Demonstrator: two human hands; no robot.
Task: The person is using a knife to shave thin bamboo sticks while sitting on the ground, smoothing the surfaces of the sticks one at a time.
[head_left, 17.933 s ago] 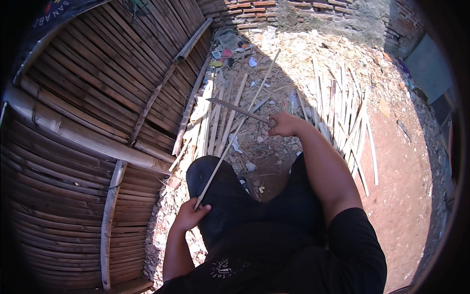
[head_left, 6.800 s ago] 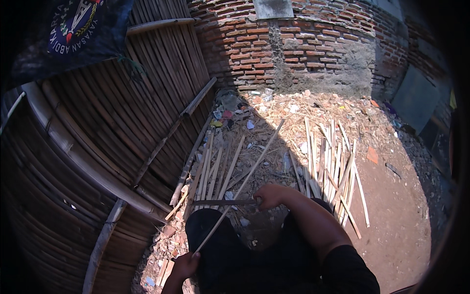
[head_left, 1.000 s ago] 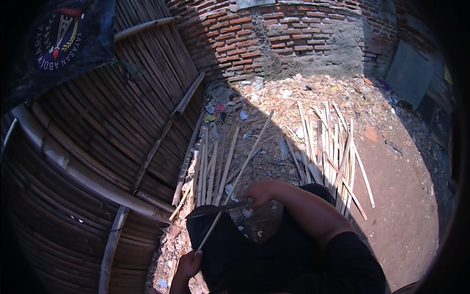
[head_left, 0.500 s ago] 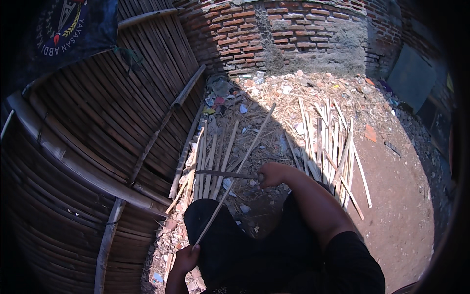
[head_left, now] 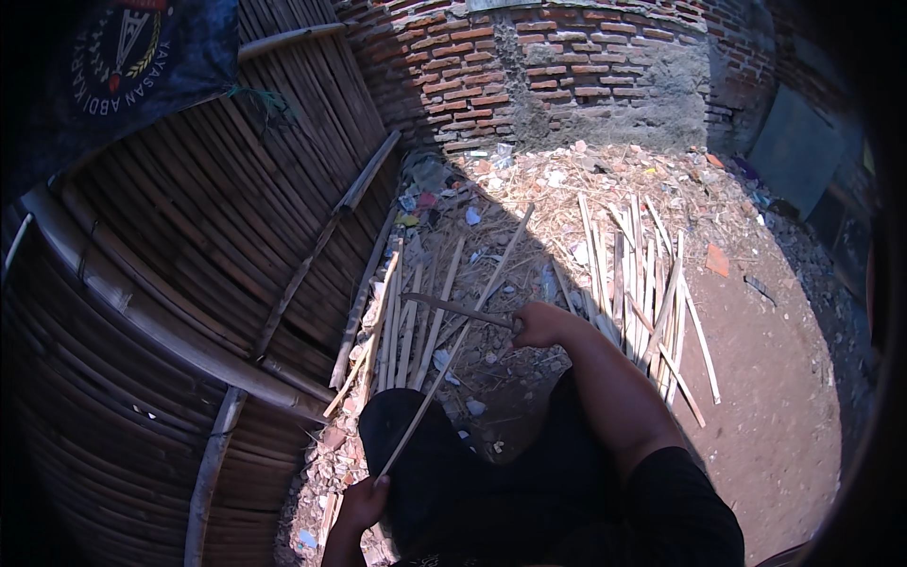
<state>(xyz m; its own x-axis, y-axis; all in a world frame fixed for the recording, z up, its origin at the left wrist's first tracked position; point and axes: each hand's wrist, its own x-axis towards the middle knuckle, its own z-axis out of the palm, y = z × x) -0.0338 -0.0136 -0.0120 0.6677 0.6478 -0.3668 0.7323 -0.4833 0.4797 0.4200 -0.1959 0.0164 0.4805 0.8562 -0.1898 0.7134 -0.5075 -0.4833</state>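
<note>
My left hand (head_left: 362, 503), low and left of my knee, is closed around the near end of a long thin bamboo strip (head_left: 423, 401). The strip slants up over my thigh and away to the far right, its far part above the littered ground. My right hand (head_left: 540, 326) grips the handle of a machete (head_left: 449, 306), whose dark blade points left and crosses the strip near its middle. I cannot tell whether the blade touches the strip. The handle is mostly hidden by my fingers.
Several pale strips (head_left: 406, 323) lie beside the bamboo fence (head_left: 179, 236) on my left. A larger pile of strips (head_left: 652, 293) lies right of my arm. Rubble and straw cover the ground toward the brick wall (head_left: 605, 80). An orange tile piece (head_left: 718, 260) lies on the right.
My right hand and the machete have moved slightly away from me and to the right along the strip; the blade's tip has tilted upward in view. My left hand stays nearly in place, holding the strip.
</note>
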